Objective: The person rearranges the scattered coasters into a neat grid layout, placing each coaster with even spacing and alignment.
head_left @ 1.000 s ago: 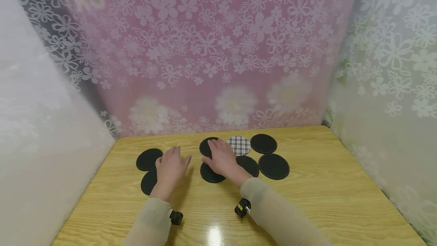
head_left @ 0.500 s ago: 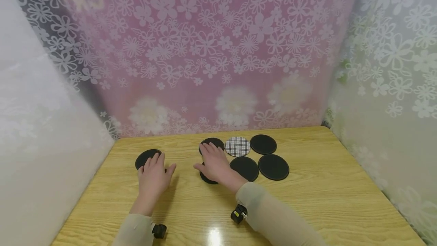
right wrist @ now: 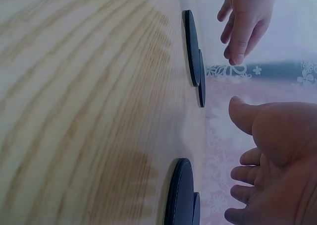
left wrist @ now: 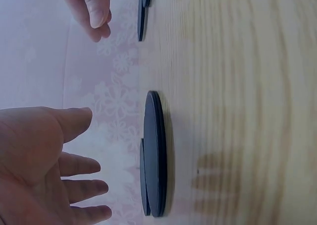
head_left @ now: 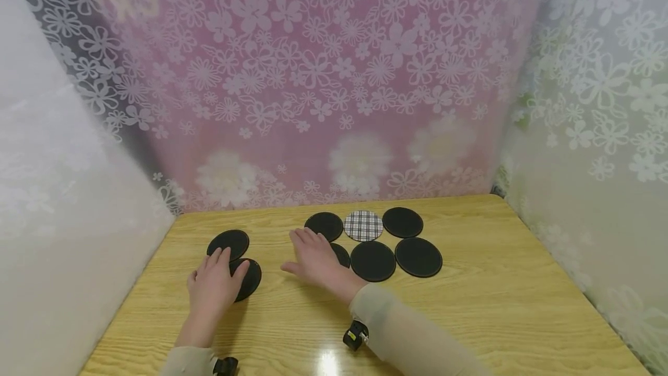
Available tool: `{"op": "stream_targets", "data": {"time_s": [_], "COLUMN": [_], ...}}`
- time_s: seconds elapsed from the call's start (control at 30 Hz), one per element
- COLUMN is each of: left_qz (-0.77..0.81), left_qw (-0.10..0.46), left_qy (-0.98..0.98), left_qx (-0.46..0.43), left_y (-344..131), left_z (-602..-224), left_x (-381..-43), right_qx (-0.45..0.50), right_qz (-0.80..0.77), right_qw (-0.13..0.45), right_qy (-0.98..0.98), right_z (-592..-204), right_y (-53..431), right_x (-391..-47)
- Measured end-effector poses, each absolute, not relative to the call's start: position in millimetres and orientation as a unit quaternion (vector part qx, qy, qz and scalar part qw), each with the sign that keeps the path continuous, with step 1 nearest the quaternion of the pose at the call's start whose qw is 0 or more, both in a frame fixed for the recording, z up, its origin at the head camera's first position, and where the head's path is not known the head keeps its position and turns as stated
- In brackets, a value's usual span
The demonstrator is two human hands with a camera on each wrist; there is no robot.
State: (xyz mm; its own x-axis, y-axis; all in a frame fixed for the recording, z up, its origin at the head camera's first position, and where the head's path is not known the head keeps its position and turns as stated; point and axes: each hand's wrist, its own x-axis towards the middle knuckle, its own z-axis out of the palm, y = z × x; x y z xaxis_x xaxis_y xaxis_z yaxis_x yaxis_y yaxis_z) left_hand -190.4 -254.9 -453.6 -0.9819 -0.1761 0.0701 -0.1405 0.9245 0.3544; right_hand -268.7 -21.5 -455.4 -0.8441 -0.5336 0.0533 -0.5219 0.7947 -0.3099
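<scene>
My left hand (head_left: 213, 288) hovers above the near-left black round coaster (head_left: 247, 280), fingers spread and holding nothing. Just behind that disc lies another black coaster (head_left: 229, 242), close against it. In the left wrist view a gap shows between the left hand (left wrist: 44, 160) and the coaster (left wrist: 155, 155) below. My right hand (head_left: 315, 257), fingers extended, is over the left end of the right-hand group and partly covers a black coaster (head_left: 341, 255). The right wrist view shows the right hand (right wrist: 277, 155) raised off the table, with nothing in it.
The right-hand group forms two rows: black coasters at back left (head_left: 325, 226), back right (head_left: 403, 222), front middle (head_left: 373, 261) and front right (head_left: 419, 257), plus a plaid coaster (head_left: 363, 226) at back middle. Floral curtains (head_left: 334, 103) surround the wooden table (head_left: 496, 306).
Both hands have moved left and toward the front edge, the left one farther. The near-left coaster, covered before, shows again and sits slightly farther right. The right-hand group has stayed put.
</scene>
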Motion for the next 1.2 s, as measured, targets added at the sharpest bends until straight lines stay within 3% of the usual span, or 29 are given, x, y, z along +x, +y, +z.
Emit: {"op": "stream_targets", "data": {"time_s": [0.63, 1.2], "left_qz": [-0.188, -0.182], "left_qw": [0.012, -0.007], "left_qy": [-0.975, -0.973], "left_qx": [0.120, 0.139], "left_y": [-284, -296], "left_z": [-464, -466], "left_x": [-178, -177], "right_qx": [-0.287, -0.278], "right_qz": [-0.135, -0.121], "right_qw": [0.049, 0.041], "right_qy": [0.947, 0.952], "right_z": [-461, -470], "right_y": [-52, -73], "right_x": [-253, -249]}}
